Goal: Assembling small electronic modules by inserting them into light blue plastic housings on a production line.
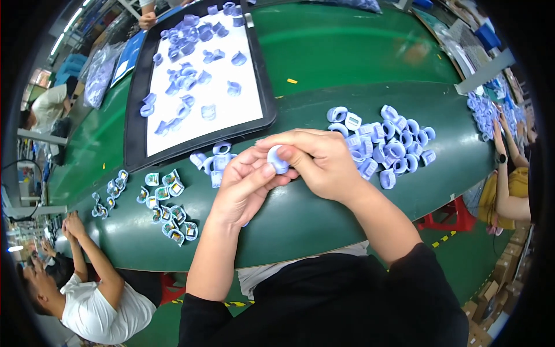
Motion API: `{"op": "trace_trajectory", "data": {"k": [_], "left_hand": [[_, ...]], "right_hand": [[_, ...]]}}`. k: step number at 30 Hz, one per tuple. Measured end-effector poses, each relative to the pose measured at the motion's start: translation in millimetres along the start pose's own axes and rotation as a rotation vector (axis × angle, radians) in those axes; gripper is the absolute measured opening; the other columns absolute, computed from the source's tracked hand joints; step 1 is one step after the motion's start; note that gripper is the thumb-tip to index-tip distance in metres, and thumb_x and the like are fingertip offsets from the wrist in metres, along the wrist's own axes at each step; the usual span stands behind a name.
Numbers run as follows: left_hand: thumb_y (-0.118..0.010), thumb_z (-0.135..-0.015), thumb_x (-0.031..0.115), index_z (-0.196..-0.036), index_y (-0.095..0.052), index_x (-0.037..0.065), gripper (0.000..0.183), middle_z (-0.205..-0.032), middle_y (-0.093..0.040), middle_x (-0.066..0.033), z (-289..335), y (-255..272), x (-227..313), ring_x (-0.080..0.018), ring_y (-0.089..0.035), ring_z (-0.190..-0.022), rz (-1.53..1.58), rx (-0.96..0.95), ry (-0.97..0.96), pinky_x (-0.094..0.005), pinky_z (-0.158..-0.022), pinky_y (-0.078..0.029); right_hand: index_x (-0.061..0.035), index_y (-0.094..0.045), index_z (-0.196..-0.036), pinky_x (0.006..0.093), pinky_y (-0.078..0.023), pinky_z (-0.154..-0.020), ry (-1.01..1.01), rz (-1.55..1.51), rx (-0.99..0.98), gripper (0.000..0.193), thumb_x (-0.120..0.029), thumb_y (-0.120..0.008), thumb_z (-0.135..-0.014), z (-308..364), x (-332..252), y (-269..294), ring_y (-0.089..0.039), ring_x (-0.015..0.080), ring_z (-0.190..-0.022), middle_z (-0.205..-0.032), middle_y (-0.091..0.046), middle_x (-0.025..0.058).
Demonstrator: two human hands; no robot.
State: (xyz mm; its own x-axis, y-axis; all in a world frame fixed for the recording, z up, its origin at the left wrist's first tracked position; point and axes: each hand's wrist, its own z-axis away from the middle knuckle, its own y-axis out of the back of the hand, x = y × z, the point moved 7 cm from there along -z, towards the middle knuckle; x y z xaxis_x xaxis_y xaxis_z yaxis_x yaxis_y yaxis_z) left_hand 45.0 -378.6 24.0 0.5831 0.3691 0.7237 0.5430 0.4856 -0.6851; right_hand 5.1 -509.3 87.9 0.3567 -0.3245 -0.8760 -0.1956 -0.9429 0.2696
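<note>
In front of my body both hands meet around a small rounded light-blue plastic part [277,159]. My left hand [240,182] is closed on its lower left side, thumb against it. From the right, my right hand [324,165] pinches the same part, its thumb pressed on the face; the fingers hide much of the part. Right beside that hand lies a pile of light-blue ring-shaped plastic parts [395,149]. A few similar parts [219,162] sit just beyond my left hand. Farther left are several light-blue pieces with small circuit boards inside [175,188].
A black-rimmed tray [199,144] with a white bottom holds scattered blue parts beyond my hands. All this stands on a green table [277,243]. A co-worker in a white shirt [104,309] sits at left; another person's hands [498,130] work at a blue pile at far right.
</note>
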Motion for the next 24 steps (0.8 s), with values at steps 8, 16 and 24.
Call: {"op": "trace_trajectory", "data": {"k": [8,16,24], "left_hand": [[-0.062,-0.102,0.018,-0.129,-0.059,-0.002,0.033,-0.118,-0.069,-0.0166,2.6,0.0,5.2,-0.0274,-0.072,-0.104,0.088,0.011,-0.092,-0.0335,-0.085,-0.061],[-0.056,-0.106,0.018,-0.121,-0.06,0.001,0.024,-0.106,-0.071,-0.0153,-1.9,9.6,6.6,-0.0225,-0.072,-0.089,-0.078,-0.011,-0.101,-0.0345,-0.079,-0.06],[-0.056,-0.104,0.014,-0.141,-0.049,-0.002,0.041,-0.125,-0.065,-0.0156,3.5,1.0,3.4,-0.027,-0.072,-0.1,-0.068,0.152,-0.147,-0.0377,-0.086,-0.062]], "right_hand": [[0.0011,-0.057,-0.139,0.0308,-0.055,-0.093,-0.138,-0.582,-0.099,0.043,-0.028,-0.051,-0.108,3.8,8.1,-14.9,-0.067,0.0181,-0.109,-0.127,-0.068,0.0144],[0.0032,-0.059,-0.129,0.0322,-0.053,-0.096,-0.135,-0.399,-0.037,0.031,-0.003,-0.062,-0.098,-0.7,5.8,-5.0,-0.066,0.0203,-0.113,-0.122,-0.069,0.0151],[0.0034,-0.065,-0.118,0.0332,-0.051,-0.097,-0.196,-0.545,-0.115,0.025,-0.013,-0.052,-0.106,2.3,15.8,-17.8,-0.065,0.0176,-0.108,-0.114,-0.071,0.0108]]}}
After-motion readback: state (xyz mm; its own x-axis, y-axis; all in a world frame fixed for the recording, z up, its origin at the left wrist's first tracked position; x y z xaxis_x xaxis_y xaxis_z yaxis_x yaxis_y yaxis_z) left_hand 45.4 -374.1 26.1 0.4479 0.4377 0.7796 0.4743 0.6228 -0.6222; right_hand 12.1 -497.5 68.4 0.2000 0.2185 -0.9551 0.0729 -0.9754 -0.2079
